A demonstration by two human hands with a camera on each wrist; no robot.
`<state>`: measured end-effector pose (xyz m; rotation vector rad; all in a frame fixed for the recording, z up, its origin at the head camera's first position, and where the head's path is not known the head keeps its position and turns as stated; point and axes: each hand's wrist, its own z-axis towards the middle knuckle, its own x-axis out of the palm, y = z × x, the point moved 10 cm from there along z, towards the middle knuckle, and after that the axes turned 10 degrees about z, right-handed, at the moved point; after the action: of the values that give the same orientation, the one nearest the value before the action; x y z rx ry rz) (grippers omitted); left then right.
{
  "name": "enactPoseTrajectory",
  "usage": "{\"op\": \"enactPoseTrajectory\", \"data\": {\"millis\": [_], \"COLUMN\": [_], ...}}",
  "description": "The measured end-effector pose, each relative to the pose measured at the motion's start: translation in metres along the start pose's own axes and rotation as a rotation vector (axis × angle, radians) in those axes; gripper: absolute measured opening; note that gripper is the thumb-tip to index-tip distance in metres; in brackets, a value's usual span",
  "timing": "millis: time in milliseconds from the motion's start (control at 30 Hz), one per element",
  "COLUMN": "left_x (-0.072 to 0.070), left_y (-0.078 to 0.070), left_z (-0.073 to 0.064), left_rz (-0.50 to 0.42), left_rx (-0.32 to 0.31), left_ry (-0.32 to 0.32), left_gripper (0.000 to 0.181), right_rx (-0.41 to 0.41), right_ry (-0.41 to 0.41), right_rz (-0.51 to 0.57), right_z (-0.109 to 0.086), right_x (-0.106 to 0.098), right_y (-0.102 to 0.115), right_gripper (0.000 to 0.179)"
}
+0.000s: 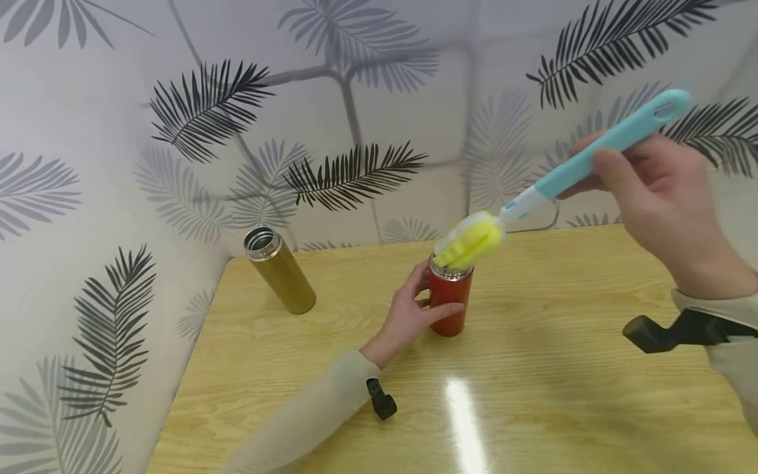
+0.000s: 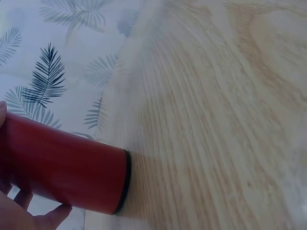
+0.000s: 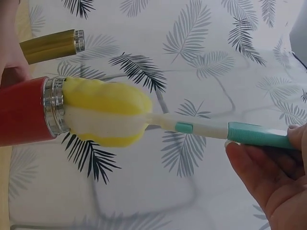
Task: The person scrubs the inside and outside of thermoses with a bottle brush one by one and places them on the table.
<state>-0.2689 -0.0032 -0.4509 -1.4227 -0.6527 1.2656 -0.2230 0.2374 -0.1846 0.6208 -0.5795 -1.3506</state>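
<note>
A red thermos bottle [image 1: 448,306] stands upright on the wooden table, its steel mouth uncovered. My left hand [image 1: 414,311] grips it around the side, with the thumb across the front. In my right hand [image 1: 663,197] is a bottle brush with a turquoise handle [image 1: 616,141], pinched between thumb and fingers. Its yellow and white sponge head [image 3: 108,112] slants down into the thermos mouth, the tip hidden inside and most of the sponge still outside. The left wrist view shows the thermos's black base edge [image 2: 125,182] at the tabletop.
A gold thermos bottle [image 1: 281,273], uncovered too, stands at the table's back left. Behind the wooden table [image 1: 551,296] rises a wall [image 1: 408,99] with a leaf pattern, which also runs along the left side. Black straps with camera mounts sit on both wrists.
</note>
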Motion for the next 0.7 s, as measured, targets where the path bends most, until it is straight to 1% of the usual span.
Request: {"op": "enactPoseTrajectory", "data": {"millis": [67, 200, 267, 400, 433, 533, 600, 700], "left_x": [0.0, 0.0, -0.002, -0.007, -0.009, -0.013, -0.014, -0.014], "left_y": [0.001, -0.004, -0.008, -0.02, -0.023, -0.028, -0.028, -0.027], "left_z": [0.0, 0.0, 0.001, 0.004, 0.004, 0.004, 0.004, 0.002], "left_rz": [0.0, 0.028, 0.045, 0.071, 0.074, 0.095, 0.106, 0.116], "left_rx": [-0.003, 0.014, 0.028, 0.068, 0.072, 0.084, 0.08, 0.076], "left_ry": [-0.021, -0.046, -0.067, -0.101, -0.108, -0.114, -0.11, -0.1], "left_gripper": [0.079, 0.079, 0.079, 0.08, 0.08, 0.08, 0.079, 0.078], "right_rx": [0.003, 0.014, 0.012, 0.0, 0.0, 0.011, 0.019, 0.024], "right_ry": [-0.001, -0.024, -0.031, -0.053, -0.06, -0.071, -0.067, -0.045], "right_rz": [0.021, -0.044, -0.002, 0.022, 0.048, 0.091, 0.115, 0.089], "right_z": [0.001, 0.001, 0.001, -0.002, -0.002, -0.005, -0.005, -0.007], "right_x": [0.002, 0.0, -0.002, -0.009, -0.01, -0.013, -0.012, -0.009], "right_y": [0.0, 0.001, 0.001, 0.002, 0.002, -0.002, -0.005, -0.008], "right_gripper": [0.02, 0.02, 0.02, 0.02, 0.021, 0.021, 0.021, 0.021]}}
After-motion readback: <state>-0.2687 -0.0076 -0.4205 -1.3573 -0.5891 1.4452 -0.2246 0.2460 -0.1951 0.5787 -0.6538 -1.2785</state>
